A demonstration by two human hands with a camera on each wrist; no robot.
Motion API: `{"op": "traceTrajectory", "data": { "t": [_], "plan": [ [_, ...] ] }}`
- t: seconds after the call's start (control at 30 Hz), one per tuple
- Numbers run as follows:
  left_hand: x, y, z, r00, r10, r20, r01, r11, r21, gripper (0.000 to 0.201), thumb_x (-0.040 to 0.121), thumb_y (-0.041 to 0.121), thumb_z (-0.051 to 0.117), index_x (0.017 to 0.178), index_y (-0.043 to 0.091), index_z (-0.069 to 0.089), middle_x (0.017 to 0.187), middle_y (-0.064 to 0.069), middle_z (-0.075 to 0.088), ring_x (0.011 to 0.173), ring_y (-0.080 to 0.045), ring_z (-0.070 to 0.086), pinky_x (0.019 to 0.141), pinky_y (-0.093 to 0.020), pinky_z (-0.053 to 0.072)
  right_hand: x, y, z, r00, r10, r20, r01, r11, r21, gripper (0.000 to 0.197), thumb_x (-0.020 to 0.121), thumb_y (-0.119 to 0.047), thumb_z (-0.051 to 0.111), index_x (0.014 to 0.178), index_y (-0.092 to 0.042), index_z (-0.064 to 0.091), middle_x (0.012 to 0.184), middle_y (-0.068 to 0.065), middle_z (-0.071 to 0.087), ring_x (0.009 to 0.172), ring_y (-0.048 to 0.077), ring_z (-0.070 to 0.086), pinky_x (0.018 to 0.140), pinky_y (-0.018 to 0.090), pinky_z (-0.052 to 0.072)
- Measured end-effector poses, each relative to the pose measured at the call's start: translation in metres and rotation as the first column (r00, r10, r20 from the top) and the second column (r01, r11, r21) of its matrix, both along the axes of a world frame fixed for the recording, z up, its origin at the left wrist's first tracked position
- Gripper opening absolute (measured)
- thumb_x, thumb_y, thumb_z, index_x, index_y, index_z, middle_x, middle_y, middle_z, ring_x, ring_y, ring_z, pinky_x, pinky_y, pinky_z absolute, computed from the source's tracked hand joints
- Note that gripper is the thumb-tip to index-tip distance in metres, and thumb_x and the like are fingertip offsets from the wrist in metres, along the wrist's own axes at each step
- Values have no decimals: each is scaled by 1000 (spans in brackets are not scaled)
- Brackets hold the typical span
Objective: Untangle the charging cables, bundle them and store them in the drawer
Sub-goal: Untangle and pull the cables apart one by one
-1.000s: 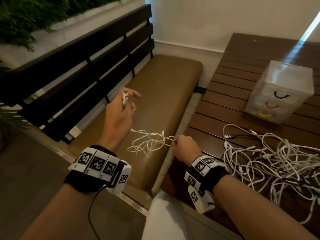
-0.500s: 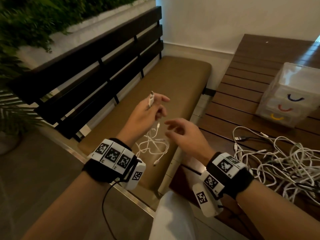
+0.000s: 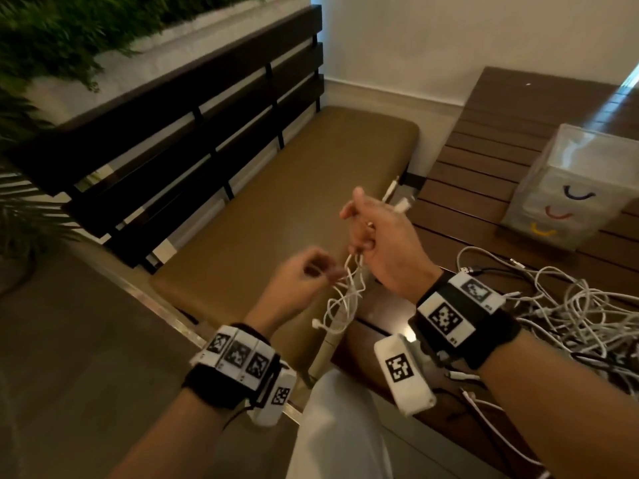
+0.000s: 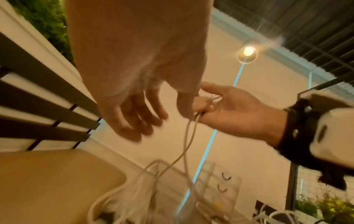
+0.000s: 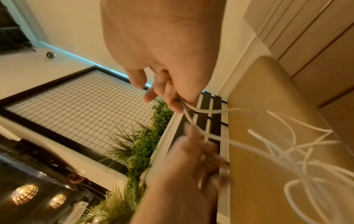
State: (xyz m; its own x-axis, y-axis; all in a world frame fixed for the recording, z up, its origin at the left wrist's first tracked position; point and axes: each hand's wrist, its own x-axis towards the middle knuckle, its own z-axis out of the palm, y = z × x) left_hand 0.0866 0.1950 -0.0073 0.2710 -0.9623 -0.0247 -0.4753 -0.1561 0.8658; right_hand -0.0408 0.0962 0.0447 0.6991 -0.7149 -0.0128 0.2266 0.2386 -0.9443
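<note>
A bench with a tan cushion (image 3: pixel 287 188) and a back of dark slats (image 3: pixel 193 133) stands along a white wall (image 3: pixel 449 39). Green plants (image 3: pixel 52 36) grow in a white planter above the slats. A round ceiling lamp (image 4: pixel 248 51) glows overhead. A black-framed wire grid panel (image 5: pixel 80 103) hangs beside more plants (image 5: pixel 138 151).
</note>
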Motion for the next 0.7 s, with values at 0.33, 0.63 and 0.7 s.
{"op": "traceTrajectory", "data": {
  "t": [0.33,0.63,0.7],
  "plan": [
    [-7,-5,-76,908,-199,368,72,941,330,25,100,31,49,95,16,69,97,-4,66,88,-16,62,82,-36,51,7,-4,3,970,33,-240,-109,943,-313,59,105,-46,27,58,-18,49,53,-2,42,44,11,35,50,28,30],
    [64,46,-133,984,155,-84,-116,926,358,21,96,27,58,84,20,75,58,7,58,51,-4,46,54,-17,36,-7,-20,-12,845,-227,-485,-162,755,-636,65,103,-53,27,55,-15,48,50,-8,44,48,8,40,55,22,37],
    [67,52,-144,987,161,15,-150,878,455,22,96,29,58,83,19,73,62,6,60,56,-9,49,53,-16,35,-10,-21,-12,838,-224,-498,-186,740,-646,66,103,-52,27,56,-11,51,53,-2,48,50,11,43,61,30,42]
  ]
}}
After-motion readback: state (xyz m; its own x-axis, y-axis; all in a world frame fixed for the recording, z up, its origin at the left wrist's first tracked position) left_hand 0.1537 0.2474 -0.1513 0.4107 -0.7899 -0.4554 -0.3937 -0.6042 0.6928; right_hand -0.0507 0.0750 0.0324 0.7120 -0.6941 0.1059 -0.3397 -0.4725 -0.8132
